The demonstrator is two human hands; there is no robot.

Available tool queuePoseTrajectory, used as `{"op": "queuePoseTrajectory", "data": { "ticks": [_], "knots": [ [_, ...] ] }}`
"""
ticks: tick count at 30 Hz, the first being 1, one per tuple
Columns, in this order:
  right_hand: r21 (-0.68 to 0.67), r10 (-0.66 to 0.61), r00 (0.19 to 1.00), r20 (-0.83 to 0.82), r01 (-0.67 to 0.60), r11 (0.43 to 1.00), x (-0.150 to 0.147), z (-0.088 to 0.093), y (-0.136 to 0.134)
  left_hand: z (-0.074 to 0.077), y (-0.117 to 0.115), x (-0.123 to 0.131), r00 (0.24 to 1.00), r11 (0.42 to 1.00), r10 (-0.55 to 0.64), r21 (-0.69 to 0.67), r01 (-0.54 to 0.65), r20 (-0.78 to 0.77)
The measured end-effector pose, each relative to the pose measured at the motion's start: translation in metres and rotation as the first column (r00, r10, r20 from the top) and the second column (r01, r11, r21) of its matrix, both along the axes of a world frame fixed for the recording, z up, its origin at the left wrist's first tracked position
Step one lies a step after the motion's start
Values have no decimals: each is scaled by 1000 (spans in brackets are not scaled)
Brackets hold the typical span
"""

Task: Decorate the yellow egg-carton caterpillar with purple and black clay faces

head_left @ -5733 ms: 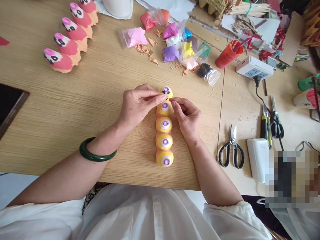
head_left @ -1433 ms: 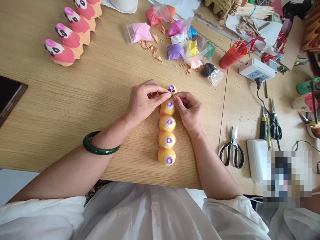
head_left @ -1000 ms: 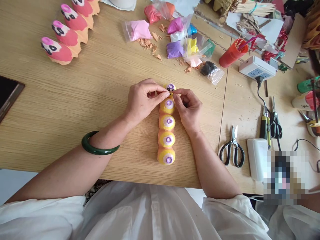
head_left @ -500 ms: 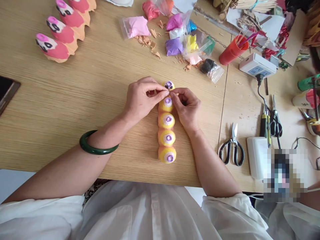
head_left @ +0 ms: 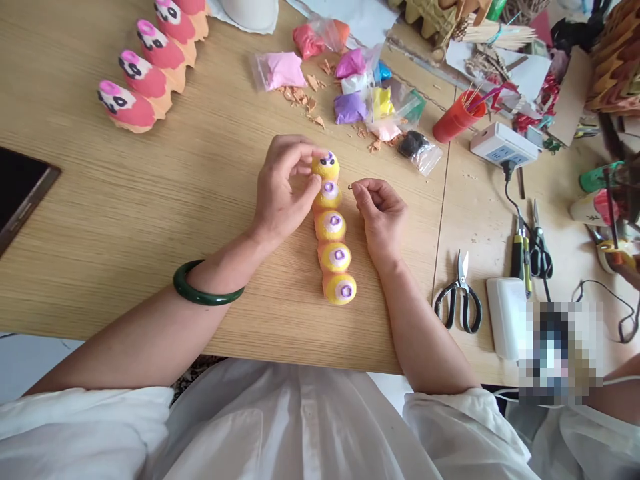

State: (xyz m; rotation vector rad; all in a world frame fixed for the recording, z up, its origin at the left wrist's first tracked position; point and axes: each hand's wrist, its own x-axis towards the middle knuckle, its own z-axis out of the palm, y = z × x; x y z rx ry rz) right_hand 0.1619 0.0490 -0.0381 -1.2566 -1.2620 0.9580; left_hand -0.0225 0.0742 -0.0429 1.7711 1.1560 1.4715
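A strip of yellow-painted egg-carton bumps [head_left: 331, 225] lies on the table in front of me, each bump with a white patch and a purple clay ring. Two small black marks sit under the ring on the far bump. My left hand [head_left: 287, 183] grips that far end, thumb at its left side and fingers over the top. To the right of the strip, my right hand [head_left: 383, 210] pinches a tiny dark curved strand [head_left: 351, 187], apart from the bumps. It looks like black clay, though it is too small to be sure.
Bags of coloured clay [head_left: 350, 107] and torn carton scraps lie beyond the strip. Pink carton figures [head_left: 133, 110] stand far left, above a phone [head_left: 23, 193]. Scissors [head_left: 460, 293], a white box [head_left: 505, 317], a red cup [head_left: 457, 115] and a power socket [head_left: 505, 145] are at right.
My hands, which met over the strip's far end, have parted. The right hand has drawn away rightward with the dark strand. The strip now slants, its far end further left.
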Motion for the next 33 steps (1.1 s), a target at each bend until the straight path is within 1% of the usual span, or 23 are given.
{"op": "queuePoseTrajectory", "data": {
  "ticks": [1, 3, 5, 8, 11, 16, 19, 23, 27, 33],
  "knots": [
    [-21, -10, 1000, -25, 9, 1000, 0, 0, 1, -3, 2, 0, 999, 999, -29, -13, 30, 18],
    [-58, -28, 997, -71, 23, 998, 1, 1, 4, -9, 7, 0, 994, 990, -106, -95, 106, 8],
    [-72, -32, 995, -97, 25, 997, 1, 2, 8, -11, 9, 0, 984, 971, -176, -167, 169, -27],
    [-43, -16, 993, -114, 12, 999, -1, 1, 14, -6, 6, 0, 965, 955, -247, -194, 226, -91],
    [11, 13, 994, -112, -12, 1000, -3, -2, 15, 1, 0, 1, 952, 946, -284, -197, 259, -112],
    [109, 62, 997, -43, -57, 992, -4, -6, 8, 8, -4, 2, 946, 930, -310, -237, 281, -96],
    [107, 87, 995, -50, -81, 991, -5, -7, 7, 7, -3, 3, 945, 924, -316, -253, 288, -79],
    [92, 95, 995, -40, -91, 992, -5, -9, 8, 3, -1, 2, 947, 919, -317, -262, 294, -50],
    [97, 91, 996, -15, -89, 991, -5, -10, 8, -1, 1, 2, 947, 927, -317, -230, 297, -54],
    [112, 82, 997, -11, -81, 990, -6, -8, 7, -3, 2, 1, 953, 943, -293, -188, 275, -73]
  ]
}}
